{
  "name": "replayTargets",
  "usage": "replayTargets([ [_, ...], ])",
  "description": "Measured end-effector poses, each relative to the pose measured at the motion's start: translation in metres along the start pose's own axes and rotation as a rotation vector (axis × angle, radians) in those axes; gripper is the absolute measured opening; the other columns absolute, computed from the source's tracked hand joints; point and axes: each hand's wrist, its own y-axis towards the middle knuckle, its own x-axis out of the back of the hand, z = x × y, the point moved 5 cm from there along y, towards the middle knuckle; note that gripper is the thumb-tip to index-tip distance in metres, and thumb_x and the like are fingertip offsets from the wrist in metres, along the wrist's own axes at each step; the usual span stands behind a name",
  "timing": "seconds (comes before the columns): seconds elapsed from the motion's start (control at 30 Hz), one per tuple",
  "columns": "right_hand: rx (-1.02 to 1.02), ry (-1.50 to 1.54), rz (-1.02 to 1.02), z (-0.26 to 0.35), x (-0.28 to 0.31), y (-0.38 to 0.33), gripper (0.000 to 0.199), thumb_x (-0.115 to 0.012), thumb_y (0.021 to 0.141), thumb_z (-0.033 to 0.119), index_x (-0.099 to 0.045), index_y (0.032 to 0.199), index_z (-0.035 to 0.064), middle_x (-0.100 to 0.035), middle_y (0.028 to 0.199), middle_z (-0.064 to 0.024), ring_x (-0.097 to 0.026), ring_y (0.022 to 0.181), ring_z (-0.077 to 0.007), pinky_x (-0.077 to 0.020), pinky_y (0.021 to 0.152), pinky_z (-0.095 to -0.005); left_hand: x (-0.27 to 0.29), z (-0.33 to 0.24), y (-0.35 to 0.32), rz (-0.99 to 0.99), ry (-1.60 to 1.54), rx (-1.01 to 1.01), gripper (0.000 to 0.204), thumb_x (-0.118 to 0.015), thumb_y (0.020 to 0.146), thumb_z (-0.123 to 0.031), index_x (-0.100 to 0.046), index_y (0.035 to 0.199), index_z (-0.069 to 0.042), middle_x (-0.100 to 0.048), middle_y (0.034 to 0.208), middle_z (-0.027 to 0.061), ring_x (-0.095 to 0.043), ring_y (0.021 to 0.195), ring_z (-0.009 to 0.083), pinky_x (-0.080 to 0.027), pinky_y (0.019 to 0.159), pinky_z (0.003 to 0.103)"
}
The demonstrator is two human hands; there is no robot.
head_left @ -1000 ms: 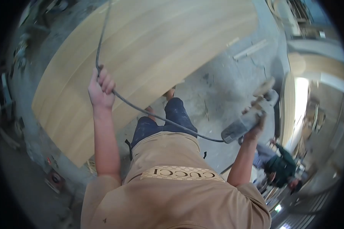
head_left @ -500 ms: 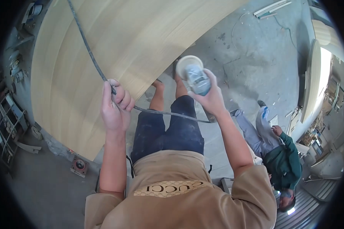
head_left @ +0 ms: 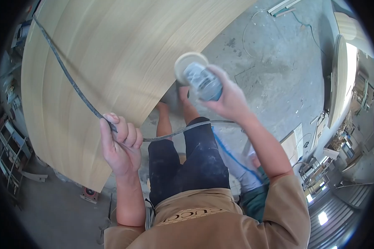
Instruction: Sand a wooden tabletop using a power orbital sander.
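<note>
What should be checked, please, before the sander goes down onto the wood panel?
1. Right hand grip on the sander: ok, fingers wrap its body.
2. Hose held clear by the left hand: ok, fist closed round it.
3. Hose off the panel: not ok, it crosses the face on the left.
4. Sander pad on the panel: not ok, it is raised and turned up toward the camera.
5. Pad disc condition: cannot tell, blurred.
6. Other person seated by the legs, clear: cannot tell.

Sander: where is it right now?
Head view, upper centre: the sander is in the right hand, disc up, just right of the wood panel, above the knees.
</note>
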Motion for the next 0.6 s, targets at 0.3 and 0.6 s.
replayTargets([
  [0.3,0.106,0.062,-0.330,-0.056,0.137,0.084,0.094,-0.092,0.080,0.032,-0.041,0.154,0.0036,-0.062,0.139,-0.0191,-0.061,0.128,-0.0277,-0.0476,0.110,-0.0405,-0.026,0.013,0.029,0.024,0.038,-0.043,0.037,-0.025,0.120,-0.033,-0.053,0.112,-0.009,-0.031,0.071,-0.0024,-0.029,0.056,0.0115,-0.036,0.054,0.031],
  [0.6,-0.011,0.180,-0.437,-0.085,0.166,0.102,0.101,-0.093,0.079,0.041,-0.039,0.152,-0.0023,-0.064,0.130,-0.0181,-0.063,0.118,-0.0256,-0.0509,0.104,-0.0380,-0.029,0.008,0.026,0.014,0.066,-0.070,0.035,-0.026,0.120,-0.031,-0.052,0.110,-0.009,-0.030,0.070,-0.0031,-0.027,0.055,0.0109,-0.035,0.054,0.030],
])
